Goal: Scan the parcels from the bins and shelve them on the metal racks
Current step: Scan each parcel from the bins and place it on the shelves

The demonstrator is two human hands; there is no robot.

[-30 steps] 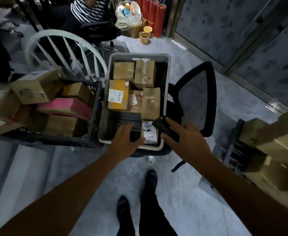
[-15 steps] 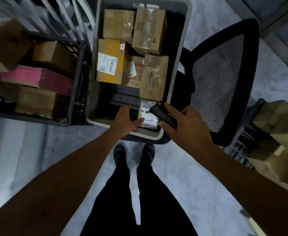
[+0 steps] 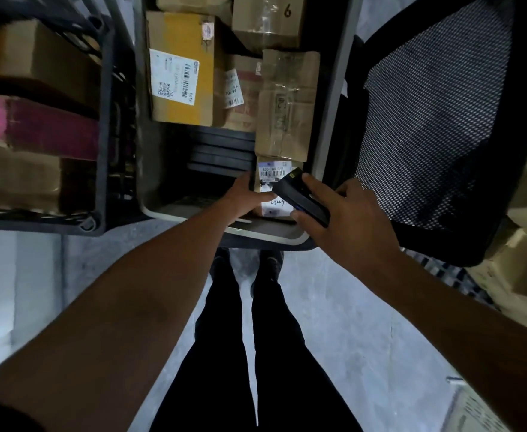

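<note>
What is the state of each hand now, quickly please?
The left hand grips the nearest parcel.
The right hand holds the scanner.

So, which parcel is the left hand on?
The small white-labelled parcel in the grey bin's near corner; the left hand grips it, the others lie untouched farther back.

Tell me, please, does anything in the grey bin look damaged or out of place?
The tall brown parcel by the right wall of the grey bin is creased and its tape wrinkled. The bin itself seems to rest on an office chair, an odd support. Nothing looks spilled.
</note>
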